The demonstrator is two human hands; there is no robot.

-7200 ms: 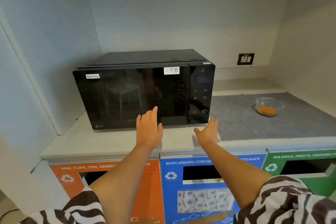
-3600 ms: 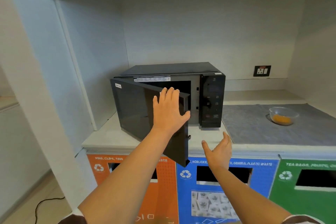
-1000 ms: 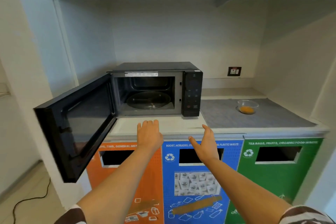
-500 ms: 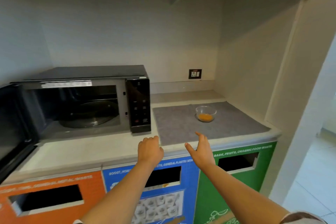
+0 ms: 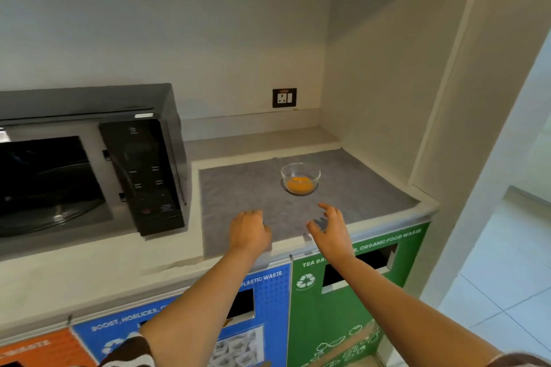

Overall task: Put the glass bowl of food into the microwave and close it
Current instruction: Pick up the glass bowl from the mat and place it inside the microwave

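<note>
A small glass bowl [image 5: 300, 178] with orange food stands on a grey mat [image 5: 244, 187] on the counter. The black microwave [image 5: 143, 170] sits to its left with its cavity and glass turntable [image 5: 50, 211] exposed; its door is out of view to the left. Both hands hover over the mat's near edge, short of the bowl. My left hand [image 5: 249, 231] has its fingers curled down and holds nothing. My right hand [image 5: 329, 231] is spread, fingers pointing at the bowl, and holds nothing.
A wall socket [image 5: 284, 97] is on the back wall above a raised ledge [image 5: 262, 140]. A side wall [image 5: 387, 83] closes the nook on the right. Blue [image 5: 262, 307] and green [image 5: 343, 307] waste bins sit under the counter edge.
The microwave door was swung open earlier. Since then my view has shifted right and closer, and both hands have moved from the counter's front edge onto the mat nearer the bowl.
</note>
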